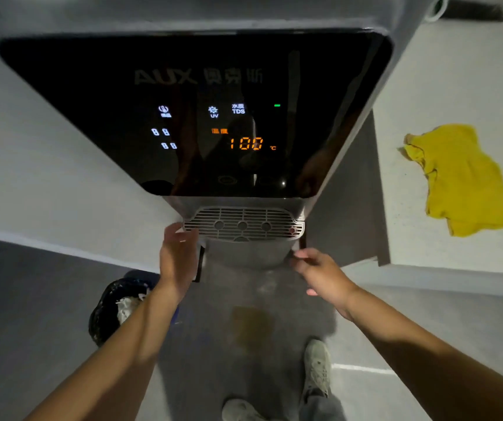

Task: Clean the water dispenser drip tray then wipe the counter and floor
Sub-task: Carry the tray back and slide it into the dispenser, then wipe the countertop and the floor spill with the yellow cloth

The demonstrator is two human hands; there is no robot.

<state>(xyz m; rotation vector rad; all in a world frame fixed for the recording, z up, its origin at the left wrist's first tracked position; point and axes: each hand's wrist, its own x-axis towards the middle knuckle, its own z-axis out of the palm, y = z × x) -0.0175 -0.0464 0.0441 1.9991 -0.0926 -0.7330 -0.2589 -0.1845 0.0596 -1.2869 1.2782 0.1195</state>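
Note:
A tall water dispenser (195, 110) with a black touch panel reading 100 °C stands in front of me. Its grey slatted drip tray (242, 223) juts out below the panel. My left hand (177, 253) rests at the tray's left end, fingers spread and touching its corner. My right hand (320, 273) hovers just below the tray's right end, fingers loosely apart and holding nothing. A crumpled yellow cloth (466, 180) lies on the white counter (457, 86) to the right. A yellowish stain (251, 325) marks the grey floor (31, 299) before the dispenser.
A bin lined with a black bag (116, 308) holding white waste stands on the floor at the left, beside my left forearm. My two shoes (317, 369) are at the bottom, close to the stain. A white wall (31, 147) runs along the left.

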